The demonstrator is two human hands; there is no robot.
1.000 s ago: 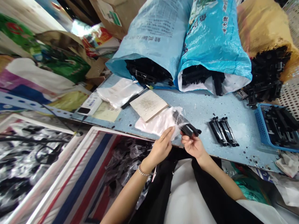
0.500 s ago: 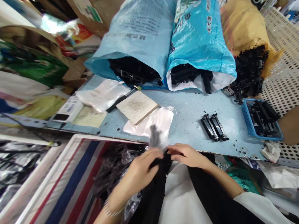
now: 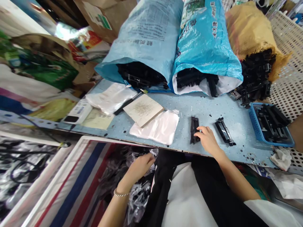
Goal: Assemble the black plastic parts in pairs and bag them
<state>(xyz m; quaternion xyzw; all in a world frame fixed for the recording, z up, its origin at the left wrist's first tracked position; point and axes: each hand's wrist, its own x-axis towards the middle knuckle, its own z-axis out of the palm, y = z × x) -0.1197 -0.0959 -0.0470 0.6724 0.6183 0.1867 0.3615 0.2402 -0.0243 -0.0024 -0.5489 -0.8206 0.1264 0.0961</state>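
My right hand [image 3: 207, 139] rests on the blue table [image 3: 203, 108] with its fingertips touching a black plastic part [image 3: 193, 128] that lies near the front edge. A second black part [image 3: 224, 131] lies just to its right. My left hand [image 3: 139, 164] is down below the table edge, over the striped sack [image 3: 78, 183] full of bagged black parts [image 3: 132, 176], and its curled fingers press on the clear bags there. A stack of empty clear bags [image 3: 159, 126] lies on the table between my hands.
Two blue sacks [image 3: 151, 34] [image 3: 205, 41] and a tan sack [image 3: 251, 28] of black parts lie open at the back. A blue basket [image 3: 259, 130] with parts sits at the right. A cardboard pad [image 3: 143, 109], more bags [image 3: 111, 97] and a white box [image 3: 77, 111] lie left.
The bagged part has gone from my hands down into the striped sack. My right hand has reached out and slid one black part left, away from its pair.
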